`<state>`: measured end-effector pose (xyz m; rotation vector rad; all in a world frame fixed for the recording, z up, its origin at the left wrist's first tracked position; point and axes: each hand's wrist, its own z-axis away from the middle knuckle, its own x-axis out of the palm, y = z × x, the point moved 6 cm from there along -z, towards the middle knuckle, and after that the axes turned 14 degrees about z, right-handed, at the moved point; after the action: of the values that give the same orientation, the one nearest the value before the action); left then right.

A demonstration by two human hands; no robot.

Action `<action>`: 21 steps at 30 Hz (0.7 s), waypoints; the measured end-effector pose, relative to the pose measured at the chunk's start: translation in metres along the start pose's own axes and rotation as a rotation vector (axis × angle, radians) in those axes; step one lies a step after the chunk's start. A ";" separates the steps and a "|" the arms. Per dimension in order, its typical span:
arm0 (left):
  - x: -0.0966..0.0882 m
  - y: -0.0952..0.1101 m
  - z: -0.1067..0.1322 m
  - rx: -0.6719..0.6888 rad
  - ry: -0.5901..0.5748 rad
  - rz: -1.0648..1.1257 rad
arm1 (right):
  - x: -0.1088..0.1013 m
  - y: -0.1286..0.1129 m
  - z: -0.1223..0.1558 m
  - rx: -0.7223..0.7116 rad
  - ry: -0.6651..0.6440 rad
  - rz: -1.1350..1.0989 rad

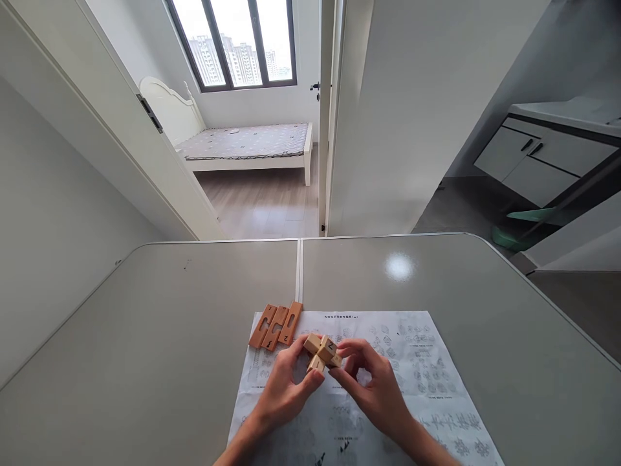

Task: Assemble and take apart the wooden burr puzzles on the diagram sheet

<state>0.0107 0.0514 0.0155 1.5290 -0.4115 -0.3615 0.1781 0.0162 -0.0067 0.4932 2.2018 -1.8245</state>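
Left hand [284,388] and right hand [376,385] are partly hiding light wooden blocks [326,349]. Small print [431,377] on paper sheet [412,411] is blurring. Bottom edge is cutting off sheet and forearms [421,443].

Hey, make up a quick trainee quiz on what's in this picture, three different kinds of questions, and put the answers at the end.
1. True or false: the light wooden block assembly lies untouched.
2. How many separate red-brown wooden pieces lie together beyond the left hand?
3. What lies on the table beneath the hands?
A) a towel
B) a printed sheet
C) a tray

Key:
1. False; it is held between the left hand and the right hand.
2. Three.
3. B.
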 end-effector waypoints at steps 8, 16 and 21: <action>0.005 -0.011 0.001 -0.034 -0.031 0.153 | 0.000 -0.001 0.002 -0.015 0.009 -0.009; 0.004 -0.008 -0.001 -0.119 -0.006 0.192 | 0.000 -0.002 0.002 -0.053 0.006 -0.007; 0.009 0.000 -0.003 -0.090 -0.066 0.141 | 0.001 -0.003 0.002 -0.069 0.022 0.046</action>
<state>0.0202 0.0496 0.0157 1.3945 -0.5450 -0.3159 0.1765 0.0137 -0.0050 0.5474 2.2400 -1.7226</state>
